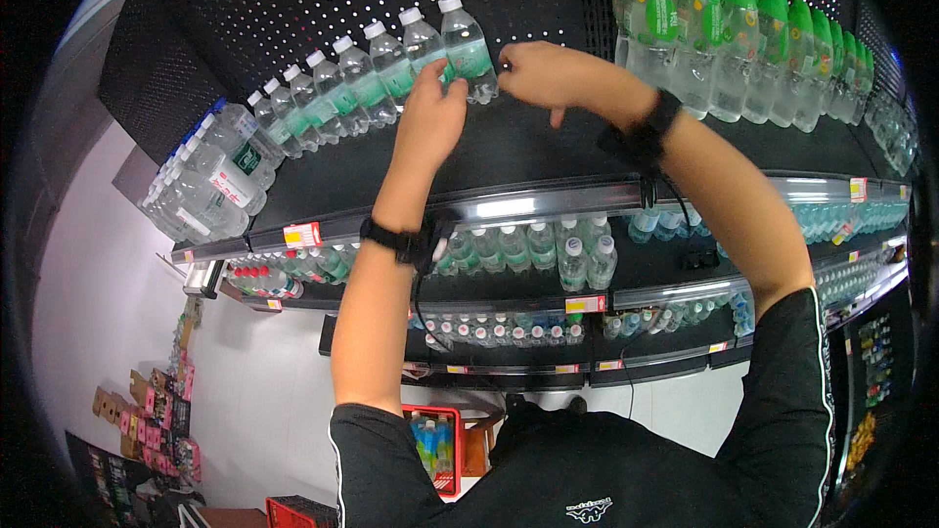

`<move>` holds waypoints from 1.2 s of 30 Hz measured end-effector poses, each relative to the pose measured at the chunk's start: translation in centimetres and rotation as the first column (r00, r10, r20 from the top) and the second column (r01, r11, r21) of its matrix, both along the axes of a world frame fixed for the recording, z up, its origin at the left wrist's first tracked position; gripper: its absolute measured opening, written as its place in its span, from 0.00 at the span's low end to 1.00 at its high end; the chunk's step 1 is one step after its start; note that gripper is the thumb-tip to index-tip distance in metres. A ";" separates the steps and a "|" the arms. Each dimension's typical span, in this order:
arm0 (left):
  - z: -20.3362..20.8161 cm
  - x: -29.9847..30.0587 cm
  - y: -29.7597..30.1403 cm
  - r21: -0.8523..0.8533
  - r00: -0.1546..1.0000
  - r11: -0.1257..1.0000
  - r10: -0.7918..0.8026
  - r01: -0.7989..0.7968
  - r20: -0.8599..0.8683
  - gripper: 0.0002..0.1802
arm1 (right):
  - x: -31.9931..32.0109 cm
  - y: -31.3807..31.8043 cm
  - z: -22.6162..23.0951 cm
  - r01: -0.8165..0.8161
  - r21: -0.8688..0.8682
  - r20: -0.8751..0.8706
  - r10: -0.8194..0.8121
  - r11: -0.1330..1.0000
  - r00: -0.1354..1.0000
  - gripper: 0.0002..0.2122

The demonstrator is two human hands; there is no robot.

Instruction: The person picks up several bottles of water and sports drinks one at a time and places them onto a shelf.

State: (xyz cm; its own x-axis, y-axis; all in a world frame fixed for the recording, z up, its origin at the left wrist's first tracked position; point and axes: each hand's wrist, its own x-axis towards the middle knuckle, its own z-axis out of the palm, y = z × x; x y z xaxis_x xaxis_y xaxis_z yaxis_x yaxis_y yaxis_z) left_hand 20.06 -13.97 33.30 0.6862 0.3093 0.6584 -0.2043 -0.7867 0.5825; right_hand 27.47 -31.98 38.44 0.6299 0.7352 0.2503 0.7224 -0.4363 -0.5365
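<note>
A row of clear water bottles (pixel 370 78) with white caps and green labels stands upright on the top shelf. My left hand (pixel 430 119) is raised in front of its right end, thumb and forefinger apart, overlapping the lower part of a bottle; contact cannot be made out. Just right of the end bottle (pixel 466 47) is my right hand (pixel 550 76), its fingers curled in. A small dark spot shows at those fingertips, too small to name. Black bands with devices circle both wrists (pixel 396 240).
Green-capped bottles (pixel 729 39) stand right on the top shelf (pixel 548 152); larger bottles (pixel 210 176) stand left. Lower shelves hold more bottles (pixel 514 246). A red crate (pixel 450 450) with bottles is below, and stacked boxes (pixel 156 420) stand lower left. Thin cables hang near both wrists.
</note>
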 end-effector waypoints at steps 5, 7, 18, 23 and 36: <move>-0.4 6.2 0.5 0.077 0.987 0.993 0.100 -0.090 -0.127 0.27 | 8.3 3.6 -1.2 -0.031 0.079 -0.124 0.041 0.996 0.991 0.17; -0.7 6.9 1.0 0.042 0.992 0.999 0.035 -0.030 -0.123 0.27 | 8.7 4.6 -2.0 -0.034 0.066 -0.164 0.045 0.997 0.985 0.17; -0.6 2.8 0.0 0.110 0.993 0.992 0.055 -0.067 0.107 0.27 | 3.7 2.3 -0.7 -0.159 0.247 -0.166 0.203 0.956 0.965 0.27; 0.7 -5.1 -5.5 0.307 0.882 0.931 0.032 -0.198 0.470 0.26 | -4.3 -4.4 -0.8 -0.344 0.479 0.109 0.334 0.808 0.936 0.28; -20.9 -18.3 -14.2 -0.018 0.977 0.986 0.165 -0.164 0.132 0.39 | -17.8 -11.7 -22.7 -0.124 0.474 -0.212 0.250 0.872 0.945 0.30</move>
State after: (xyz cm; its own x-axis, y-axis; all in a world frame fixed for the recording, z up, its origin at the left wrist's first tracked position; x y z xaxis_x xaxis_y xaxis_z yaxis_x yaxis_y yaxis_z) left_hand 1.77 -28.18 12.44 0.5321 0.4156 0.7377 -0.1482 -0.8121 0.5644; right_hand 9.64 -43.71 15.78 0.5802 0.6925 0.4288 0.5736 0.0264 -0.8187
